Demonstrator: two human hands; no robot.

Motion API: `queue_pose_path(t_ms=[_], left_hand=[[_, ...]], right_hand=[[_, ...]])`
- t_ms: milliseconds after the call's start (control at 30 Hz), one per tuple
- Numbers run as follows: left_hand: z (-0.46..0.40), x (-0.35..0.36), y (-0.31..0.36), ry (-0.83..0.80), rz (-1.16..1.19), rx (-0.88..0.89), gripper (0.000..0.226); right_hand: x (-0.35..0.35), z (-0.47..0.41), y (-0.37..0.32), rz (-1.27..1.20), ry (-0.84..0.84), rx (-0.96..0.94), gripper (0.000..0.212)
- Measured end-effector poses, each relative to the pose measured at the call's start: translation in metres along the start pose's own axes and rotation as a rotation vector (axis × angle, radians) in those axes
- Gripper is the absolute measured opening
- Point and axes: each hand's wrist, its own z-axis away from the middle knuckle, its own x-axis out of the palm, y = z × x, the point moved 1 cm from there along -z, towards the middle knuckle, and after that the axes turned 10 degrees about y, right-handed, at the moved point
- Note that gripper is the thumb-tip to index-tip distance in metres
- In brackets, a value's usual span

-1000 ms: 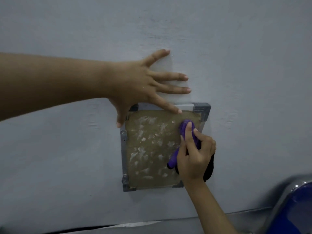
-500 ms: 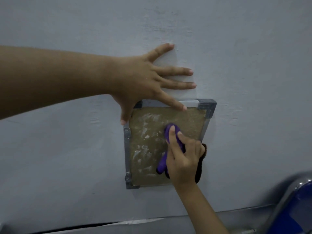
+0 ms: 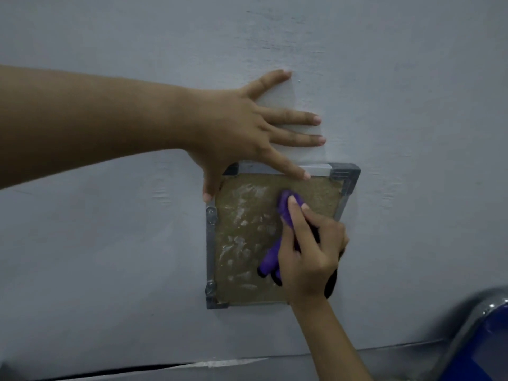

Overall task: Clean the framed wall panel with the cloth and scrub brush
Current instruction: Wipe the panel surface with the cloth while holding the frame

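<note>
square framed wall panel [image 3: 247, 237] flat on grey wall, grey metal frame, brown surface smeared with white streaks mostly left and centre, purple scrub brush [image 3: 284, 213] pressed on upper-right area, handle angled down-left, black part below, cloth indistinct

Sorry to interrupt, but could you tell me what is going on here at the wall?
A person is scrubbing a small metal-framed brownish panel mounted on a pale grey wall. The right hand grips a purple-handled scrub brush and presses it against the panel's upper right area. The left hand is spread flat on the wall above, with fingers touching the frame's top edge. Whitish smears cover the left part of the panel. No cloth is clearly visible.
</note>
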Motion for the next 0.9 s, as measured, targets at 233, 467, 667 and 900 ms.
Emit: queue_pose_path(t_ms=[233,467,667,900], left_hand=[[-0.004,0.006,-0.003,0.045,-0.421,0.023,0.134],[-0.001,0.01,-0.006,0.124,-0.453,-0.009,0.131],[0.003,0.014,-0.006,0.172,-0.471,-0.023,0.126],[0.01,0.019,-0.008,0.235,-0.461,-0.019,0.12]], right_hand=[[-0.01,0.013,-0.007,-0.011,-0.218,-0.077,0.032],[0.007,0.01,-0.022,0.019,-0.208,-0.049,0.031],[0.004,-0.004,-0.014,-0.001,-0.106,-0.026,0.023],[0.001,0.012,-0.02,0.007,-0.26,-0.176,0.025]])
